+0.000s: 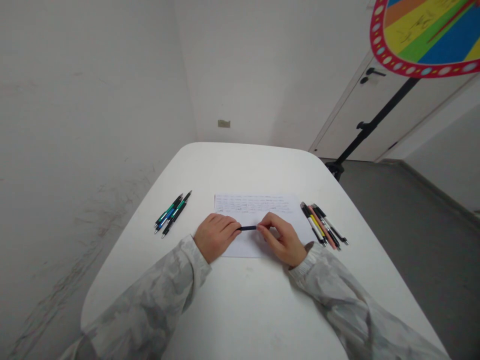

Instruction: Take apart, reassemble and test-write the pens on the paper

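Note:
A dark pen (248,228) lies level between my two hands, above a sheet of paper (243,250) with rows of handwriting on its upper part. My left hand (216,236) is closed on the pen's left end, its back turned up. At the other end, my right hand (284,240) pinches the pen between thumb and fingers. Both pen tips are hidden in the fingers. To the left lies a group of green, blue and black pens (173,214). On the right, beside my right wrist, is another group of pens (324,225) in white, yellow, pink and black.
The white table (240,310) has rounded corners and stands near a white wall (240,70). Beyond its right side are a colourful prize wheel (431,35) on a black stand (378,117) and a door (348,120) with a black handle.

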`<act>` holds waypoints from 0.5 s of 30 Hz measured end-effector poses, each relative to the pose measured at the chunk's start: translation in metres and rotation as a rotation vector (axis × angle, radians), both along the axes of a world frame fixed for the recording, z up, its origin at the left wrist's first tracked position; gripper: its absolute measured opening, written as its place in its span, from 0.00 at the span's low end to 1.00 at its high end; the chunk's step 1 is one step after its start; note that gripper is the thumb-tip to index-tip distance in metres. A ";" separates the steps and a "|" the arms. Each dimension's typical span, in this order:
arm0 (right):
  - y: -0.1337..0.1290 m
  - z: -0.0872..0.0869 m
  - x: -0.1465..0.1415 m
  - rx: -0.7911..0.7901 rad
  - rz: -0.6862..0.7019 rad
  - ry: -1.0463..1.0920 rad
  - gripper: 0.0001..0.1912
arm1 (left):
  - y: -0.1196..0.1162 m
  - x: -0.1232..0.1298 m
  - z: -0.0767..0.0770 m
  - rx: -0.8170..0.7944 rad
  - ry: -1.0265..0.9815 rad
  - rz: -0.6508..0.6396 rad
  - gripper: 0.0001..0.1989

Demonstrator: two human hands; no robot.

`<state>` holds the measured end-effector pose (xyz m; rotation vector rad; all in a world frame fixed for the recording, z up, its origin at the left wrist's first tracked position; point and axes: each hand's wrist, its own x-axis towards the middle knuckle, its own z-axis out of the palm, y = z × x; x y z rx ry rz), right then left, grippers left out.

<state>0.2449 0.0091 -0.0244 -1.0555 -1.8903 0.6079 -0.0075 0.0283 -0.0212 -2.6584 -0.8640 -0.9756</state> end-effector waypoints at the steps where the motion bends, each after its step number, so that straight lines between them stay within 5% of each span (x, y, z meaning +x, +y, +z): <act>1: 0.000 -0.001 -0.001 0.003 0.002 -0.051 0.16 | 0.000 0.000 0.000 0.005 0.010 -0.002 0.11; 6: 0.002 -0.006 -0.001 0.032 -0.026 -0.285 0.22 | -0.001 0.001 -0.002 0.015 0.039 -0.015 0.10; 11: 0.001 -0.004 0.000 0.017 0.047 -0.242 0.16 | -0.001 0.003 -0.004 -0.008 0.034 -0.027 0.10; 15: 0.001 -0.004 0.000 0.056 0.023 -0.308 0.21 | -0.001 0.004 -0.003 -0.010 0.015 -0.046 0.10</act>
